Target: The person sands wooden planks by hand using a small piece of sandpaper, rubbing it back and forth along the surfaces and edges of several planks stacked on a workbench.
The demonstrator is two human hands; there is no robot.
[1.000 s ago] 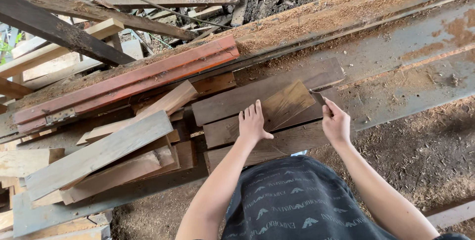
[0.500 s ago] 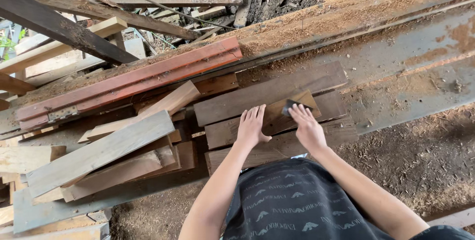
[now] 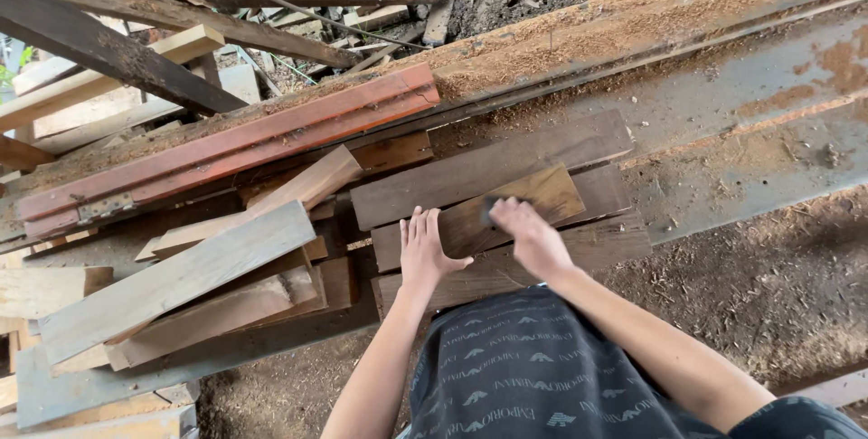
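head | right hand (image 3: 533, 240) moved left along board (image 3: 533, 204) | tool blurred

Your shirt (image 3: 533, 367) is black, patterned all over with repeating grey printed marks. Just above it, the short board (image 3: 515, 208) shows yellow-brown grain; the planks (image 3: 493, 168) beneath are dark grey-brown. Left of that board, a long beam (image 3: 226, 145) is faded red-orange with a rusty metal hinge. Below the beam, one plank (image 3: 172, 281) is pale weathered grey. Above the beam, sawdust (image 3: 633, 5) runs orange-tan.
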